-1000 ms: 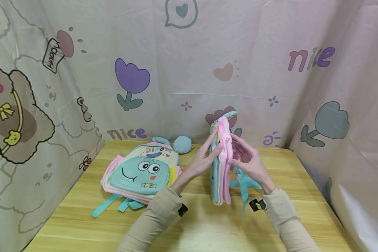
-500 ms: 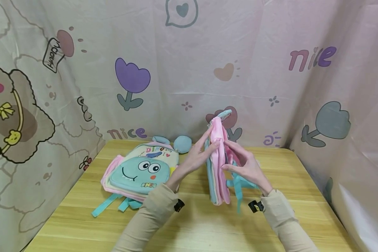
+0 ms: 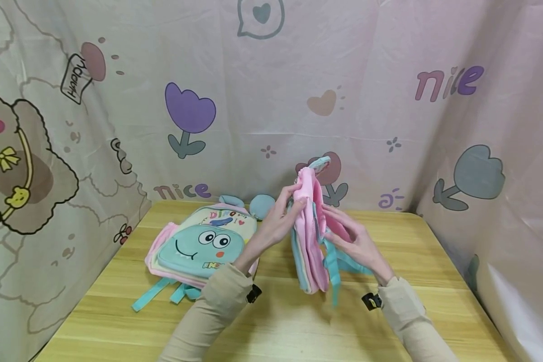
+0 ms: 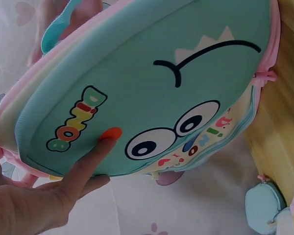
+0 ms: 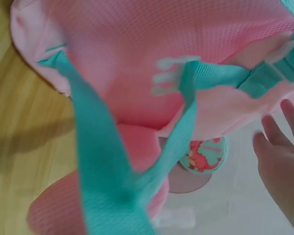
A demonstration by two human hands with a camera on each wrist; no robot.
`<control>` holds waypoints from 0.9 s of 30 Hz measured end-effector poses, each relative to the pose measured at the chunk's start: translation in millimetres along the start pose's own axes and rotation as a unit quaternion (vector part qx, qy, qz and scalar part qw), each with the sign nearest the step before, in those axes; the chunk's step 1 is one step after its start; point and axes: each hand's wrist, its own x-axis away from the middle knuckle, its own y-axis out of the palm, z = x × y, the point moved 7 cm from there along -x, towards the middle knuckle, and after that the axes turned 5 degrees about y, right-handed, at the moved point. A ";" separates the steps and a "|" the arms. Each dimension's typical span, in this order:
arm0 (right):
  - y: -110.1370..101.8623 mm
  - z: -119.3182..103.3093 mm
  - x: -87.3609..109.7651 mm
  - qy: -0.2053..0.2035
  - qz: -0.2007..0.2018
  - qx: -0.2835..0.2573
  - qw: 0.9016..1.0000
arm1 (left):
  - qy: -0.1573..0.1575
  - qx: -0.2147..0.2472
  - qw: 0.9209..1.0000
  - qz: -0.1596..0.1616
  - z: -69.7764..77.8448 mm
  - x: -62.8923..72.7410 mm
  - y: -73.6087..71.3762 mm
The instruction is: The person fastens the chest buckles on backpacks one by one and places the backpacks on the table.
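Note:
A child's backpack stands on edge in the head view, its pink side towards me. In the left wrist view its teal front shows a dinosaur face. My left hand grips it by the side, thumb on the pink fabric and index finger on the orange cheek spot. My right hand is at the strap side with its fingers loosely extended. In the right wrist view, teal webbing, a white buckle and a pink padded strap hang from the back panel; the right thumb is hidden there.
A matching backpack lies face up at the left of the wooden table, its teal straps towards the near edge. A small round teal pouch is beside its top. A printed curtain encloses the back and sides.
The upright backpack has shifted slightly left and turned, with more of its strap side showing. Both hands have moved left with it, and the left hand has kept its grip.

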 end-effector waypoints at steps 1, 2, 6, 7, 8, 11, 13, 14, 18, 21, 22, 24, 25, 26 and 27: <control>1.6 1.5 0.3 0.002 -0.009 0.008 1.000 | -0.003 -0.002 1.000 0.004 0.1 -0.4 -1.8; 3.5 2.5 0.4 -0.002 -0.019 0.015 1.000 | -0.007 -0.004 1.000 0.009 -0.3 -1.0 -3.5; 11.8 6.1 0.5 -0.026 -0.064 -0.002 0.998 | -0.027 -0.007 0.999 0.018 -3.2 -1.9 -9.5; 13.2 7.2 1.0 -0.029 -0.068 0.006 0.997 | -0.033 -0.007 0.999 0.020 -4.5 -1.8 -11.0; 14.6 8.5 1.7 -0.033 -0.072 0.012 0.997 | -0.039 -0.006 0.999 0.021 -5.9 -1.5 -12.2; 16.4 13.7 4.8 -0.032 -0.070 0.059 0.995 | -0.057 -0.002 0.998 0.022 -9.5 -0.8 -15.5; 17.4 17.1 6.9 -0.033 -0.069 0.083 0.994 | -0.063 0.000 0.998 0.023 -10.6 -0.4 -17.6; 17.9 18.8 8.0 -0.033 -0.071 0.085 0.993 | -0.061 0.000 0.998 0.022 -10.7 -0.2 -18.3; 18.6 26.7 12.5 -0.018 -0.071 0.094 0.993 | -0.035 -0.019 0.999 0.012 -8.1 0.3 -20.3; 18.1 33.1 16.3 0.004 -0.064 0.094 0.993 | -0.014 -0.040 0.999 0.001 -6.9 1.2 -20.5; 17.9 35.2 17.5 0.009 -0.062 0.095 0.994 | -0.011 -0.047 0.999 0.000 -7.2 1.7 -20.7; 18.0 39.2 19.9 0.016 -0.059 0.089 0.994 | -0.006 -0.048 0.999 0.000 -8.1 2.4 -20.8; 18.2 41.3 21.1 0.017 -0.059 0.087 0.994 | -0.006 -0.047 0.999 0.001 -8.6 2.7 -20.9; 18.5 43.5 21.9 0.017 -0.058 0.083 0.995 | -0.006 -0.045 0.999 0.004 -9.3 3.0 -21.1; 18.9 46.1 22.9 0.016 -0.061 0.078 0.995 | -0.007 -0.044 0.999 0.008 -10.3 3.3 -21.4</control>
